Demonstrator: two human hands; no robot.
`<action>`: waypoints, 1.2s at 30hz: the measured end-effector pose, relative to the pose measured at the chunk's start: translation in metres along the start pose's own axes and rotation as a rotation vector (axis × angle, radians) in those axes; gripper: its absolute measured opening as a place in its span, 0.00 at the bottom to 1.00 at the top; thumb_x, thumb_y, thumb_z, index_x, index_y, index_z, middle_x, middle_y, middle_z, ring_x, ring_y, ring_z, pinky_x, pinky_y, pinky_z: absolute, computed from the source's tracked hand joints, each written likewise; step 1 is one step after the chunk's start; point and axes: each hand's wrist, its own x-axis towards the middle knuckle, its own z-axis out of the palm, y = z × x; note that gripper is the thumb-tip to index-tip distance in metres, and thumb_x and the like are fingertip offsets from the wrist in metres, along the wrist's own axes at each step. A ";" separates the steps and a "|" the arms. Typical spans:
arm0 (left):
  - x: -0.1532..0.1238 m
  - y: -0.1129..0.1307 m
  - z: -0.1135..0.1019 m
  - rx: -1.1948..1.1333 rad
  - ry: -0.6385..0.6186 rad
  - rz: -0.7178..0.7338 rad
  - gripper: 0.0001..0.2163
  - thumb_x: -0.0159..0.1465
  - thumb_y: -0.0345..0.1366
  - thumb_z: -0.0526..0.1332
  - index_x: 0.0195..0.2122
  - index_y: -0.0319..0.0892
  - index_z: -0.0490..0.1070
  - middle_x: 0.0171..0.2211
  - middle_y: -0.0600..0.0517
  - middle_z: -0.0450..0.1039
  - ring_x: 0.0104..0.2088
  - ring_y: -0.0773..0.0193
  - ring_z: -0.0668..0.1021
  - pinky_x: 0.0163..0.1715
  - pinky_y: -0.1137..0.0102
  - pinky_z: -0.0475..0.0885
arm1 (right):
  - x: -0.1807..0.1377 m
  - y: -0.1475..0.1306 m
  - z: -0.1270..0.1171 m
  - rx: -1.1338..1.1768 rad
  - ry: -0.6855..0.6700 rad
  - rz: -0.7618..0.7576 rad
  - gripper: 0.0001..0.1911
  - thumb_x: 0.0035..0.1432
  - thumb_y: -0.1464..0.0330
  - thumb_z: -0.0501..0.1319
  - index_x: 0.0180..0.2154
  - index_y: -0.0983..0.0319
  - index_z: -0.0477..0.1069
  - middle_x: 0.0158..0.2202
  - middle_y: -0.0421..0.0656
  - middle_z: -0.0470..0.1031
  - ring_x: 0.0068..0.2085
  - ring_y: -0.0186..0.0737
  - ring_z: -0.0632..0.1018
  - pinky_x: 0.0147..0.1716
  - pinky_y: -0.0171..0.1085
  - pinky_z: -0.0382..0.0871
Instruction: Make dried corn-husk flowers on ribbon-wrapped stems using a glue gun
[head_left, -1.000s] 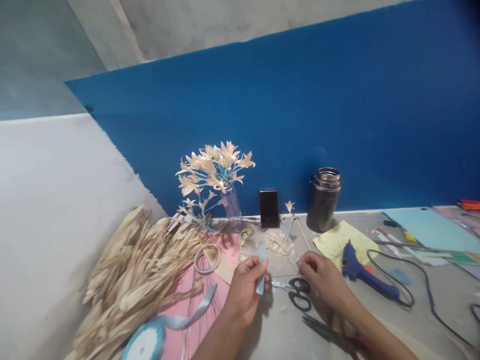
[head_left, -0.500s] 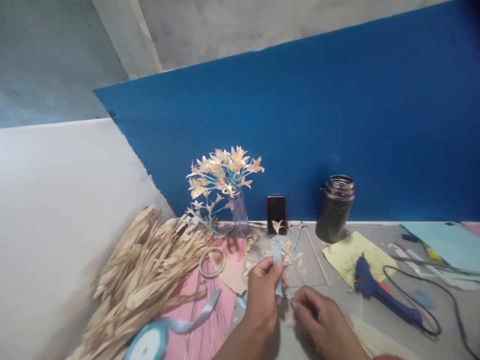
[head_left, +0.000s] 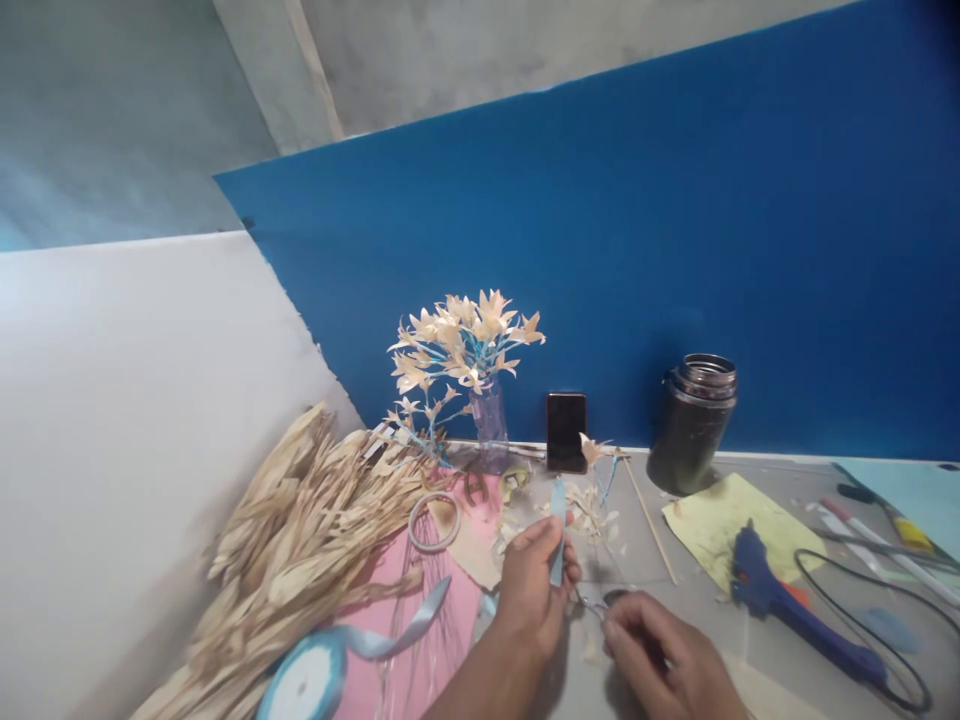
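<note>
Blue ribbon strip (head_left: 556, 535) stands nearly upright in my left hand (head_left: 534, 585), pinched between thumb and fingers, near the middle of the counter (head_left: 697, 615). My right hand (head_left: 660, 655) lies just right of it, fingers curled down onto the small scissors (head_left: 600, 603). I cannot tell whether it grips them.

The print on the markers (head_left: 847, 525) at far right is too blurred to read.

The counter's far edge meets a blue board (head_left: 675, 250); a white board (head_left: 135, 400) closes the left side. The left half is crowded: a heap of dried leaves (head_left: 300, 540), a pink sheet (head_left: 435, 620), a ribbon spool (head_left: 304, 685) at the near edge and a tape ring (head_left: 435, 522). Bare grey surface lies between my hands and the blue glue gun (head_left: 780, 610) to the right, whose nose rests on a yellow paper (head_left: 720, 515).

Against the blue board, a clear vase (head_left: 489, 430) holds cream paper flowers (head_left: 465, 340) on blue stems. A dark phone (head_left: 565, 432) leans just right of it. Further right stands a dark flask (head_left: 691, 425) with its mouth open; I cannot see inside.
</note>
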 end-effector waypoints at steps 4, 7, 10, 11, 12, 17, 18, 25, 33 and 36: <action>-0.001 0.000 0.001 -0.001 -0.008 0.019 0.23 0.38 0.46 0.79 0.28 0.37 0.74 0.22 0.55 0.67 0.23 0.73 0.68 0.22 0.78 0.63 | 0.003 0.010 0.004 -0.043 -0.148 0.027 0.13 0.59 0.59 0.55 0.27 0.58 0.68 0.21 0.37 0.69 0.24 0.37 0.70 0.26 0.31 0.61; -0.002 0.000 0.002 0.002 0.006 0.023 0.24 0.36 0.47 0.79 0.27 0.37 0.73 0.23 0.55 0.68 0.23 0.72 0.68 0.23 0.77 0.63 | 0.005 0.015 0.008 -0.075 -0.184 0.037 0.11 0.58 0.61 0.56 0.26 0.58 0.67 0.21 0.37 0.70 0.25 0.37 0.71 0.26 0.32 0.61; -0.004 -0.001 0.003 0.018 0.007 0.031 0.24 0.36 0.47 0.79 0.26 0.37 0.73 0.23 0.55 0.68 0.23 0.73 0.68 0.24 0.77 0.63 | 0.006 0.015 0.009 -0.082 -0.179 0.047 0.11 0.59 0.61 0.55 0.26 0.58 0.65 0.21 0.37 0.72 0.25 0.37 0.72 0.27 0.32 0.61; -0.005 -0.001 0.003 0.025 0.002 0.036 0.23 0.37 0.47 0.79 0.26 0.37 0.74 0.23 0.55 0.68 0.23 0.73 0.68 0.24 0.77 0.63 | 0.006 0.015 0.009 -0.078 -0.183 0.057 0.11 0.59 0.61 0.54 0.26 0.58 0.65 0.21 0.37 0.72 0.25 0.37 0.72 0.27 0.32 0.61; -0.005 -0.001 0.004 0.030 -0.005 0.041 0.23 0.38 0.48 0.79 0.26 0.37 0.74 0.23 0.55 0.68 0.23 0.73 0.68 0.24 0.77 0.62 | 0.006 0.014 0.009 -0.071 -0.185 0.071 0.11 0.59 0.60 0.54 0.27 0.57 0.65 0.21 0.37 0.72 0.25 0.37 0.73 0.27 0.32 0.61; -0.007 -0.003 0.004 0.060 -0.019 0.066 0.22 0.41 0.49 0.77 0.26 0.37 0.74 0.24 0.54 0.69 0.23 0.72 0.68 0.25 0.77 0.62 | 0.007 0.012 0.008 -0.039 -0.193 0.114 0.12 0.58 0.60 0.54 0.26 0.57 0.65 0.22 0.38 0.73 0.25 0.37 0.73 0.26 0.32 0.62; -0.007 -0.004 0.005 0.073 -0.023 0.080 0.22 0.41 0.49 0.77 0.26 0.37 0.74 0.24 0.54 0.69 0.24 0.72 0.68 0.25 0.76 0.62 | 0.007 0.012 0.007 -0.037 -0.196 0.112 0.11 0.58 0.60 0.54 0.26 0.58 0.65 0.22 0.38 0.74 0.25 0.38 0.74 0.26 0.32 0.62; -0.008 -0.008 0.005 0.183 -0.054 0.185 0.20 0.46 0.49 0.76 0.24 0.37 0.73 0.22 0.53 0.68 0.24 0.70 0.68 0.25 0.75 0.61 | 0.008 0.007 0.004 0.004 -0.170 0.136 0.11 0.57 0.60 0.55 0.27 0.58 0.67 0.22 0.38 0.73 0.25 0.37 0.73 0.26 0.32 0.62; -0.016 -0.022 0.006 0.225 -0.089 0.182 0.19 0.48 0.49 0.74 0.23 0.38 0.73 0.22 0.53 0.67 0.25 0.69 0.68 0.26 0.74 0.63 | 0.019 -0.014 -0.011 0.271 -0.041 0.213 0.16 0.51 0.53 0.60 0.29 0.60 0.71 0.23 0.38 0.72 0.25 0.36 0.71 0.24 0.33 0.64; -0.022 -0.028 0.009 0.178 -0.126 0.067 0.20 0.47 0.50 0.75 0.23 0.39 0.71 0.22 0.55 0.65 0.21 0.70 0.66 0.21 0.75 0.58 | 0.019 -0.016 -0.008 0.374 -0.074 0.286 0.17 0.48 0.53 0.61 0.27 0.61 0.69 0.20 0.36 0.69 0.19 0.31 0.67 0.20 0.32 0.60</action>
